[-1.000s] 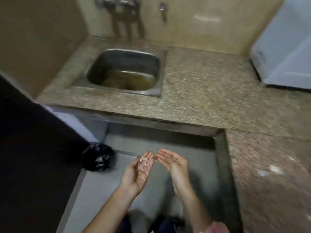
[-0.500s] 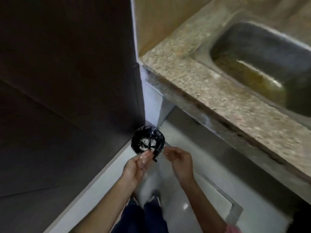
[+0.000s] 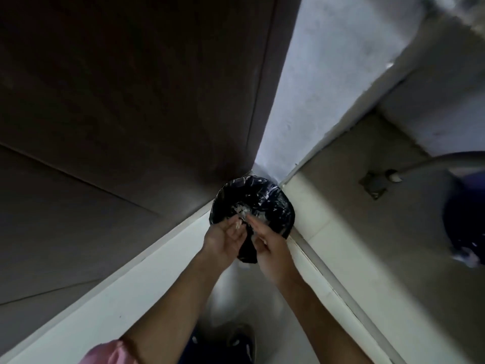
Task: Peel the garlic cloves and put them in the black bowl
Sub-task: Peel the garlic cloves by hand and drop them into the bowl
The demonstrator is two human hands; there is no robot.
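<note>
Two slack hands, left hand point(image 3: 223, 239) and right hand point(image 3: 270, 245), hover over the bin point(image 3: 273, 203), grasping nothing. Between them the garlic skins point(image 3: 242, 214) look papery, light and clingy, so I think rubbing them off works better than pinching. No garlic cloves or black bowl are in view.

Lined bin point(image 3: 265, 198): mouth open from above; left hand point(image 3: 223, 240) and right hand point(image 3: 270, 248) fill its near edge. Behind: dark panel point(image 3: 131, 101) left, white wall point(image 3: 301, 101) right. Kerb point(image 3: 312, 214) touches right side. Floor point(image 3: 262, 298) in front: free approach.
</note>
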